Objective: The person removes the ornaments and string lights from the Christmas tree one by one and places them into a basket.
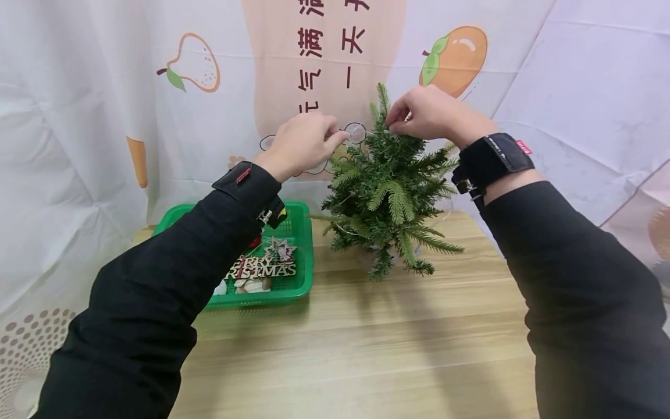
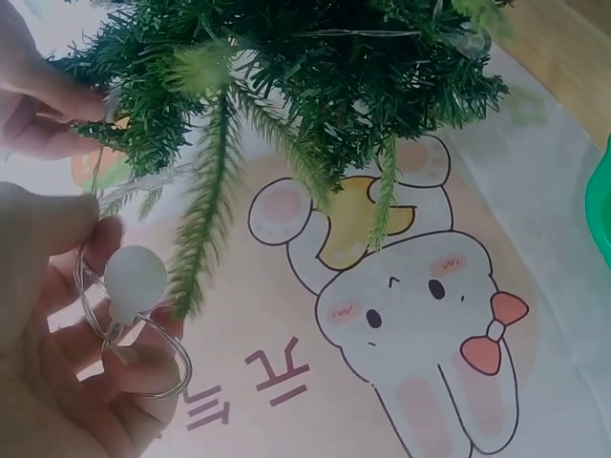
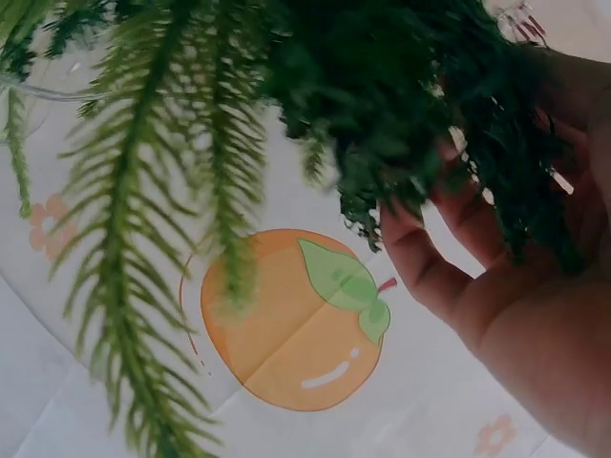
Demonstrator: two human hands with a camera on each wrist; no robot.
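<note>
1. Stringing lights (image 2: 136, 274) round the upper part of a small tree (image 1: 395, 192), most likely, judging by a thin stretch of them running between both hands and by other lengths lying lower in the greenery
2. Pinching a looped length of the lights in the left hand (image 1: 306, 139), just left of the treetop, with thumb and fingers curled round the loops and one round white bulb (image 2: 134, 281) showing between
3. Holding the right hand (image 1: 431, 113) against the treetop from the other side, with fingers bent inward; apparently pinching the far end of the same stretch, though cannot make out the exact grip through the greenery
4. To be found upright on the counter (image 1: 288, 361), in the case of the tree: right of a green basket (image 1: 309, 250), in front of a printed cloth (image 1: 209, 139)
5. Lying in the basket, well apart from both hands: a star (image 1: 281, 250) and a wooden sign (image 1: 269, 269), among other pieces partly hidden by the left sleeve (image 1: 157, 302)
6. Calls next, by the look of it, for anchoring the lights near the top, then feeding out the loops without tugging; could otherwise snag or tip the tree
</note>
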